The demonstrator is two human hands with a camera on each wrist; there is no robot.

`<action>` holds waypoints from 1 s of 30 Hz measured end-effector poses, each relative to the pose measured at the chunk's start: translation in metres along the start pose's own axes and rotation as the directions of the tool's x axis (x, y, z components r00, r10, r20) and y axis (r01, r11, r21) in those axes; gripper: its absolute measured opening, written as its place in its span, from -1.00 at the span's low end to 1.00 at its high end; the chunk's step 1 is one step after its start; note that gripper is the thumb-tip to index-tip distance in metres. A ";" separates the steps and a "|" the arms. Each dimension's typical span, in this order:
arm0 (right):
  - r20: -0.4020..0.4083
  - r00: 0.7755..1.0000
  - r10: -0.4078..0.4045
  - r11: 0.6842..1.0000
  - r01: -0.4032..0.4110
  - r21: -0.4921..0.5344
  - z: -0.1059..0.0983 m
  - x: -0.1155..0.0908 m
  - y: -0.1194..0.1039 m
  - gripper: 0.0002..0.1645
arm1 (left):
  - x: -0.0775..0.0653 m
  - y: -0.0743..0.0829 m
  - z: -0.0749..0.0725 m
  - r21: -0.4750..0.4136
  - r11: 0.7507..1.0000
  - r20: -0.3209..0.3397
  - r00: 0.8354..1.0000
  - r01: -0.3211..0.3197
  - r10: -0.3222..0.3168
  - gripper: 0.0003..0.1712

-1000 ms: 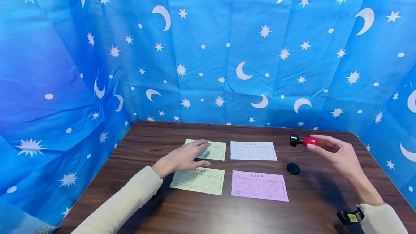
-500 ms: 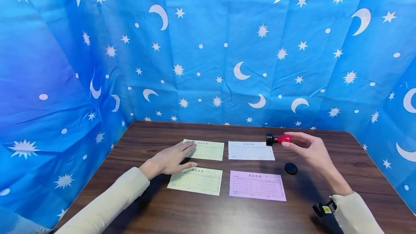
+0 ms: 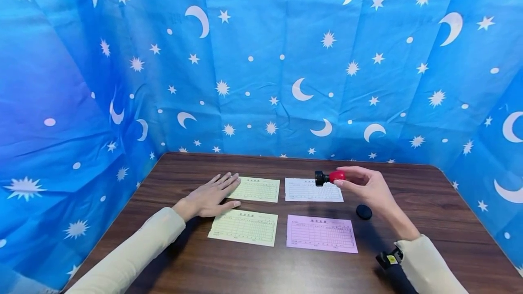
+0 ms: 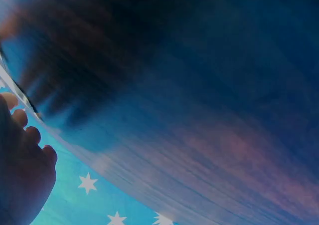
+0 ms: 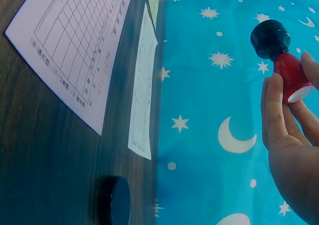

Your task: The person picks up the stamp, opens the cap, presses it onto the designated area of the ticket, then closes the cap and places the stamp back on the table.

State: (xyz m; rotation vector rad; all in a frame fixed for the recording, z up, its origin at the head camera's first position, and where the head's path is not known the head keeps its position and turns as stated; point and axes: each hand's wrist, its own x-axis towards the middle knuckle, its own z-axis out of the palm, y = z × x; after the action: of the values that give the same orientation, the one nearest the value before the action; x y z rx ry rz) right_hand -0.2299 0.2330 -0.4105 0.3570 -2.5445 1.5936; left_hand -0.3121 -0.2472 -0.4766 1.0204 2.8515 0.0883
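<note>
Between thumb and fingers, my right hand (image 3: 369, 187) pinches the red handle of a stamp (image 5: 291, 78). Its black head points left, and in the head view it overlaps the white slip (image 3: 300, 192). My left hand (image 3: 210, 196) has its fingers spread, the fingertips right at the left edge of the far green slip (image 3: 259, 189). Its thumb reaches the top of the near green slip (image 3: 245, 228). A pink slip (image 3: 320, 235) lies right of that one. In the left wrist view the hand (image 4: 25, 160) appears at the lower left.
A round black cap (image 3: 364, 212) lies on the dark wooden table (image 3: 261, 271), to the right of the slips. Behind the table hangs a blue cloth (image 3: 245, 26) with moons and stars, which also closes off both sides.
My right hand has carried the stamp leftward, from beyond the cap to over the white slip. My left hand has drawn back left, uncovering more of the far green slip.
</note>
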 end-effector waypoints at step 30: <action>0.049 0.998 -0.026 0.994 0.021 0.105 0.042 0.039 -0.026 -0.43 | 0.000 0.003 0.000 -0.005 0.999 0.081 0.995 0.054 -0.053 0.02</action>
State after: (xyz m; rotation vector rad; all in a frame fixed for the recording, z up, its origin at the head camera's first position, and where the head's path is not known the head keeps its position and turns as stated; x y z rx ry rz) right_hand -0.2599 0.1792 -0.3980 0.4416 -2.4890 1.7359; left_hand -0.3104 -0.2447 -0.4762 0.9237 2.8009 0.0509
